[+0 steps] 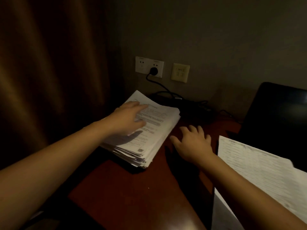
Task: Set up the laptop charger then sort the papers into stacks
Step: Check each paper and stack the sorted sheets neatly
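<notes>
Head view: charger plug point(153, 70) sits in the wall socket point(141, 64), so we judge sorting is on. Paper stack point(157, 128) lies on the tabletop point(132, 196) at left. Left hand point(130, 117) is flat over its top sheet, fingers straight, holding nothing. Right hand point(193, 144) is spread and empty, just beside the stack's right edge. We expect limp, slippery sheets, heavy in bulk; peel from the fanned near corner.

Dim desk corner, likely a hotel room or home study: heavy brown curtain point(49, 72) at 10 o'clock, 2 wall socket plates point(149, 66) at 12 with a black plug point(153, 70) in, and a dark-red wooden worktop point(141, 196) carrying a paper stack point(154, 130) and a laptop point(279, 113) at 2.
</notes>
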